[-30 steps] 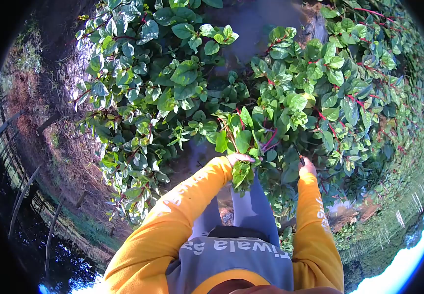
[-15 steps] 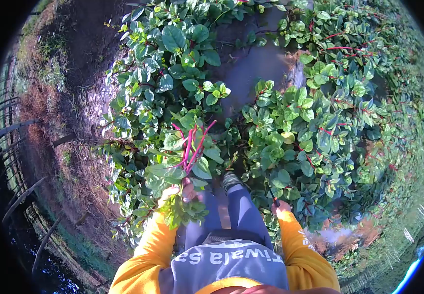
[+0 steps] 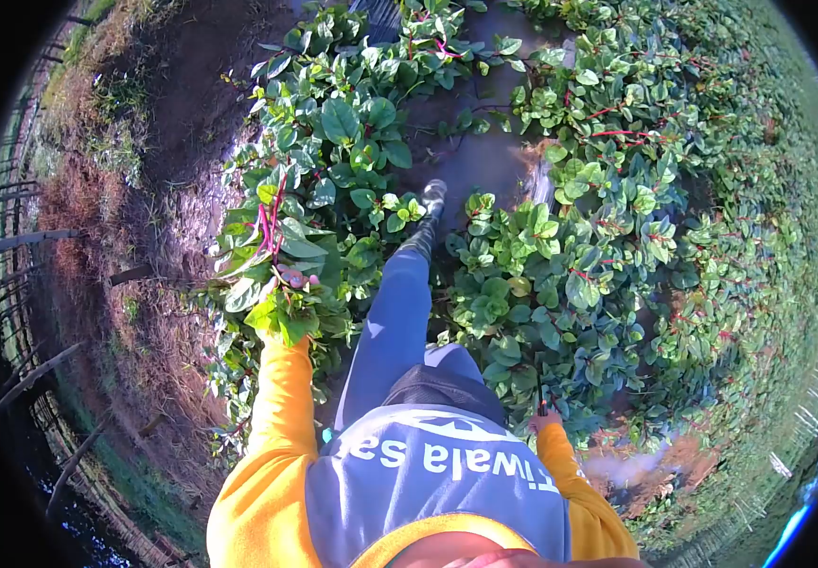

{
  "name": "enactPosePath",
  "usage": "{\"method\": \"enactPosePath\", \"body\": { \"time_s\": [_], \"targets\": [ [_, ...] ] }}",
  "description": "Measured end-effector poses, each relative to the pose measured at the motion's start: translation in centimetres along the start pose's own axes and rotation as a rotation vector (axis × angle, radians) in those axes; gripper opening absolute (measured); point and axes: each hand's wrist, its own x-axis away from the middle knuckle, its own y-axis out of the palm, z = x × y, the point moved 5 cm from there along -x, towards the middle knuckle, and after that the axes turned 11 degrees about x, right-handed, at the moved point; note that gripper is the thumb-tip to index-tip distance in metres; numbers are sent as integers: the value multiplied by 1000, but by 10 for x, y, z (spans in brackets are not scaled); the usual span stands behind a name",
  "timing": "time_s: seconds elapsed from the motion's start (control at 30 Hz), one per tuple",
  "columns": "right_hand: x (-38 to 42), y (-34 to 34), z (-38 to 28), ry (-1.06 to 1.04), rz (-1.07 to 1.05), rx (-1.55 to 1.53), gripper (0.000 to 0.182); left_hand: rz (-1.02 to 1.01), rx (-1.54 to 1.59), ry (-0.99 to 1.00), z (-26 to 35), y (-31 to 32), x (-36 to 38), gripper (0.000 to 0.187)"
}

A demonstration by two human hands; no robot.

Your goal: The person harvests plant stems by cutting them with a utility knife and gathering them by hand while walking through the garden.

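Note:
My left hand (image 3: 293, 276) is closed around a bunch of Malabar spinach (image 3: 272, 227), its pink-red cut stems pointing up and forward and its green leaves spreading around my fingers. Leaves partly cover that hand. At the lower right, my right hand (image 3: 545, 421) is wrapped round the dark handle of what looks like a knife (image 3: 541, 407). Its thin dark blade points forward, close to the leaves of the right-hand spinach row (image 3: 546, 312).
A wet dirt path (image 3: 475, 156) runs between the right row and the left spinach row (image 3: 338, 123). One boot (image 3: 434, 194) is on it, ahead of me. Dry grass and soil (image 3: 163, 312) lie at left, beside a wooden stick fence (image 3: 30, 241).
One leg has stepped forward along the path. My left hand has moved left and forward with the spinach bunch. My right hand is slightly lower in view, still holding the knife.

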Motion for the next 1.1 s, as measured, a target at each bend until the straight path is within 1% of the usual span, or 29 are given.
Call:
{"method": "enactPosePath", "body": {
  "time_s": [0.03, 0.1, 0.13, 0.17, 0.23, 0.27, 0.3, 0.37, 0.43, 0.5, 0.53, 0.57, 0.6, 0.63, 0.67, 0.7, 0.73, 0.77, 0.8, 0.83, 0.87, 0.9, 0.97, 1.0, 1.03, 1.07, 1.1],
  "targets": [
    [8, -11, -26, -12, 61, 15, 10, -5, -8, -24, 0, -1, -9, 17],
    [7, -28, -60, -33, 162, 139, 12, -170, -84, -46, -1, -11, -47, 20],
    [11, -40, -80, -73, 269, 284, 16, -171, -105, -27, -1, -22, -69, 23],
    [8, -55, -111, -120, 377, 436, 21, -42, -132, 27, -3, -27, -89, 21],
    [-6, -77, -160, -50, 387, 404, 27, 344, -41, 40, -7, -26, -118, 23],
    [-2, -91, -193, -46, 321, 389, 28, 153, 35, -39, -10, -25, -140, 25],
    [13, -107, -234, -43, 247, 380, 28, 166, 25, -58, -13, -14, -150, 25],
    [27, -146, -309, -262, 432, 505, 30, -20, -29, -171, -26, 34, -174, 27],
    [7, -179, -356, -308, 453, 329, 27, -19, -6, -232, -31, 62, -200, 27],
    [-13, -205, -387, -385, 463, -44, 20, -189, 16, -276, -37, 87, -229, 26],
    [-21, -214, -398, -335, 433, -144, 19, -146, 34, -320, -40, 99, -240, 26],
    [-22, -223, -410, -288, 402, -245, 20, -156, 25, -338, -46, 119, -252, 26],
    [-17, -231, -420, -304, 511, -109, 23, -153, 0, -362, -52, 135, -261, 26],
    [-13, -237, -422, -293, 512, -124, 23, -148, -25, -383, -58, 145, -269, 26],
    [14, -248, -438, -273, 585, 48, 26, -164, -141, -332, -61, 152, -279, 25],
    [34, -253, -450, -251, 648, 219, 29, -91, -153, -369, -71, 177, -281, 25],
    [29, -254, -446, -226, 571, 221, 34, -125, -156, -397, -78, 191, -283, 25],
    [28, -253, -444, -227, 573, 204, 34, -167, -153, -421, -85, 205, -288, 24],
    [23, -247, -436, -149, 565, 239, 34, -182, -161, -424, -90, 214, -293, 24],
    [19, -241, -427, -74, 555, 275, 34, -133, -137, -454, -96, 218, -298, 24],
    [19, -234, -418, -50, 516, 246, 36, -83, -115, -482, -101, 222, -303, 23],
    [21, -226, -410, -28, 477, 220, 39, -96, -122, -479, -105, 230, -309, 23],
    [17, -208, -389, 44, 354, 147, 40, -58, -202, -470, -113, 237, -329, 22],
    [12, -196, -378, 57, 321, 157, 40, -233, -193, -514, -116, 234, -347, 25],
    [8, -184, -367, 70, 289, 171, 40, -243, -190, -506, -118, 223, -372, 25],
    [12, -175, -362, 58, 284, 196, 38, -335, -148, -583, -123, 215, -395, 32],
    [16, -166, -357, 45, 276, 227, 39, -422, -107, -655, -124, 206, -418, 42]
  ]
}}
